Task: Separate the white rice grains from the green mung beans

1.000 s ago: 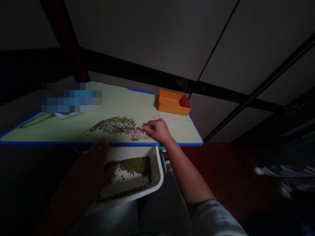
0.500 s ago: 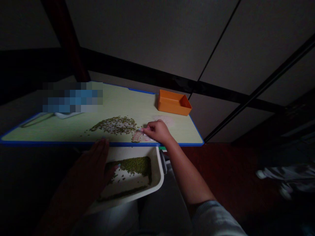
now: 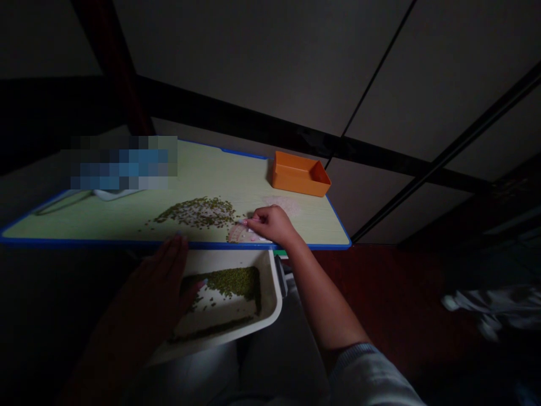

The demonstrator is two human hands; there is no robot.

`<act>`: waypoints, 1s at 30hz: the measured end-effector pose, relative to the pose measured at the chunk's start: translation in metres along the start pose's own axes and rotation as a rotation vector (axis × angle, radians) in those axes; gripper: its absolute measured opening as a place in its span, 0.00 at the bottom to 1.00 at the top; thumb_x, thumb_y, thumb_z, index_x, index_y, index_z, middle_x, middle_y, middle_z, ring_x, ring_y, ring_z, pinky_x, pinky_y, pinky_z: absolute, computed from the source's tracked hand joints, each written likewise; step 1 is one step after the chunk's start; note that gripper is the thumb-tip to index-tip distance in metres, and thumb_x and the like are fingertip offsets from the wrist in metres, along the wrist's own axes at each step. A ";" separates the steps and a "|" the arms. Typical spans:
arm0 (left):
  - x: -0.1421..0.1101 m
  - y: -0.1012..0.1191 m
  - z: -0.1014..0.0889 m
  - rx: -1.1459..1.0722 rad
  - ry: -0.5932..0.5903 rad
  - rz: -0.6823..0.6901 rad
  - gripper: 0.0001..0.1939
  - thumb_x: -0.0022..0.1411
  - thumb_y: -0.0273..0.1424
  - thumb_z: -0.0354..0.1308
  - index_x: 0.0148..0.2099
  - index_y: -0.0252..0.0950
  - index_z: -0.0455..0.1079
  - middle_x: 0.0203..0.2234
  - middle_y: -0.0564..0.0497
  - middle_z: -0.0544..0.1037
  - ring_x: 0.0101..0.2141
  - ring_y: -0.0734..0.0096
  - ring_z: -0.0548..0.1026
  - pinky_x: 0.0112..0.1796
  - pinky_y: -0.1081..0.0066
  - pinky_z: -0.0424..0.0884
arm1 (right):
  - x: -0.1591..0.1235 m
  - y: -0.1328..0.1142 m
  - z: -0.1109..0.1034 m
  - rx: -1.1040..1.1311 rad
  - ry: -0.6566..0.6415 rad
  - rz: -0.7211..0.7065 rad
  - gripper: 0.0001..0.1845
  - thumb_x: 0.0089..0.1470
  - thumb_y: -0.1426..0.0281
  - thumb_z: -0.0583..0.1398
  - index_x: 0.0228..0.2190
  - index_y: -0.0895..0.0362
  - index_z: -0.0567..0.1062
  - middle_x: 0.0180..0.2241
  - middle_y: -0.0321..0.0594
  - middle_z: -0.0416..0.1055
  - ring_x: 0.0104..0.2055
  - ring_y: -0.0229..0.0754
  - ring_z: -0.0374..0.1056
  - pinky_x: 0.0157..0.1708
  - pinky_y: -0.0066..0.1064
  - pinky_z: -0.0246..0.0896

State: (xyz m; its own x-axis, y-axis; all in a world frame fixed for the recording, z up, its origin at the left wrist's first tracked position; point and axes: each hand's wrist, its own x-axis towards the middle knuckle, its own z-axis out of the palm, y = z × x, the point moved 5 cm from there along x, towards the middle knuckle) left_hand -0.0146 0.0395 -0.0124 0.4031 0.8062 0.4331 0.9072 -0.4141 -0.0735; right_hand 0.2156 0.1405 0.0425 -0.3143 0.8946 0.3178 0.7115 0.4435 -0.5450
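My right hand (image 3: 270, 223) rests low over the table near its front edge, thumb and fingers pinched on a pinkish see-through flat piece (image 3: 240, 232) with a rounded edge. That piece lies beside a loose pile of small green beans or seeds (image 3: 198, 212), mixed with paler bits. My left hand (image 3: 163, 282) is in deep shadow, fingers stretched out towards the table edge and thumb apart. It hovers over or rests on the left part of a white tray (image 3: 270, 316), just below the table. Green beans (image 3: 236, 282) are heaped towards the tray's far right corner.
An orange box (image 3: 300, 175) stands at the back right of the pale, blue-edged table (image 3: 203, 158). Near it is a faint pinkish-white patch (image 3: 281, 204). A blurred-out blue object lies at the left. Cabinet panels rise behind.
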 end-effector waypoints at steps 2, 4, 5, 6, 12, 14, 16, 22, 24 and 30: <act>0.001 0.000 0.000 -0.010 -0.001 -0.001 0.41 0.63 0.47 0.38 0.69 0.24 0.40 0.65 0.27 0.57 0.65 0.43 0.57 0.57 0.46 0.63 | 0.000 0.000 0.000 0.021 -0.006 0.007 0.21 0.55 0.58 0.62 0.18 0.58 0.69 0.17 0.28 0.59 0.21 0.31 0.54 0.24 0.24 0.45; 0.001 0.000 0.000 -0.018 0.001 -0.005 0.40 0.63 0.47 0.38 0.69 0.24 0.41 0.65 0.28 0.57 0.65 0.43 0.58 0.57 0.46 0.63 | -0.001 0.000 -0.001 0.030 -0.002 0.012 0.21 0.55 0.58 0.62 0.17 0.58 0.69 0.17 0.28 0.58 0.22 0.31 0.54 0.24 0.24 0.45; 0.002 0.000 -0.001 -0.021 0.001 -0.014 0.40 0.63 0.47 0.38 0.69 0.24 0.41 0.65 0.29 0.58 0.65 0.44 0.58 0.57 0.47 0.63 | -0.001 0.000 -0.001 0.035 0.008 0.016 0.21 0.55 0.58 0.62 0.18 0.58 0.69 0.17 0.28 0.59 0.22 0.31 0.55 0.25 0.24 0.46; 0.002 -0.001 -0.001 -0.024 -0.001 -0.019 0.40 0.63 0.47 0.38 0.69 0.25 0.41 0.65 0.29 0.58 0.65 0.44 0.58 0.57 0.47 0.63 | -0.001 0.000 -0.002 0.038 0.025 0.021 0.21 0.55 0.58 0.62 0.18 0.58 0.69 0.17 0.29 0.59 0.22 0.31 0.55 0.25 0.24 0.46; 0.000 -0.001 0.001 -0.017 0.024 0.016 0.42 0.63 0.46 0.40 0.70 0.27 0.33 0.66 0.30 0.56 0.65 0.45 0.58 0.56 0.47 0.65 | 0.001 0.002 -0.005 -0.007 0.113 0.067 0.20 0.56 0.59 0.62 0.19 0.58 0.71 0.16 0.30 0.62 0.21 0.32 0.57 0.26 0.24 0.48; 0.000 -0.001 0.002 -0.018 0.057 0.018 0.42 0.63 0.45 0.42 0.70 0.27 0.32 0.66 0.29 0.56 0.65 0.46 0.58 0.57 0.48 0.65 | 0.002 0.001 -0.005 -0.027 0.118 0.063 0.20 0.56 0.59 0.63 0.18 0.57 0.71 0.16 0.30 0.63 0.21 0.32 0.58 0.27 0.24 0.48; -0.001 -0.002 0.004 -0.028 0.080 0.011 0.42 0.63 0.44 0.43 0.70 0.27 0.33 0.66 0.30 0.56 0.65 0.46 0.58 0.58 0.49 0.64 | 0.003 0.000 -0.005 -0.049 0.118 0.054 0.20 0.56 0.59 0.63 0.18 0.57 0.71 0.16 0.29 0.63 0.21 0.32 0.58 0.28 0.24 0.49; 0.001 -0.004 0.006 -0.019 0.100 0.033 0.43 0.62 0.45 0.44 0.69 0.25 0.36 0.64 0.28 0.60 0.64 0.45 0.61 0.58 0.50 0.65 | 0.005 -0.003 -0.004 -0.116 0.125 0.042 0.20 0.56 0.59 0.63 0.19 0.57 0.72 0.16 0.29 0.62 0.20 0.32 0.59 0.30 0.25 0.49; 0.001 -0.003 0.005 -0.020 0.115 0.041 0.43 0.62 0.45 0.45 0.69 0.25 0.36 0.64 0.28 0.60 0.63 0.45 0.61 0.57 0.51 0.65 | 0.006 -0.004 -0.003 -0.139 0.114 0.040 0.20 0.56 0.58 0.62 0.19 0.57 0.72 0.16 0.29 0.63 0.21 0.33 0.59 0.30 0.25 0.49; 0.000 -0.002 0.003 -0.003 0.129 0.014 0.42 0.63 0.44 0.43 0.70 0.30 0.30 0.65 0.30 0.60 0.62 0.45 0.63 0.55 0.48 0.67 | 0.008 -0.008 0.001 -0.204 0.064 -0.029 0.20 0.57 0.57 0.62 0.21 0.57 0.74 0.18 0.32 0.66 0.22 0.33 0.60 0.29 0.25 0.47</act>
State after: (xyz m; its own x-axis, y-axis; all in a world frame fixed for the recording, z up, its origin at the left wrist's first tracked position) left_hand -0.0164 0.0414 -0.0149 0.3970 0.7391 0.5442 0.9012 -0.4263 -0.0783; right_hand 0.2075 0.1442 0.0487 -0.3005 0.8733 0.3834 0.8174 0.4429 -0.3683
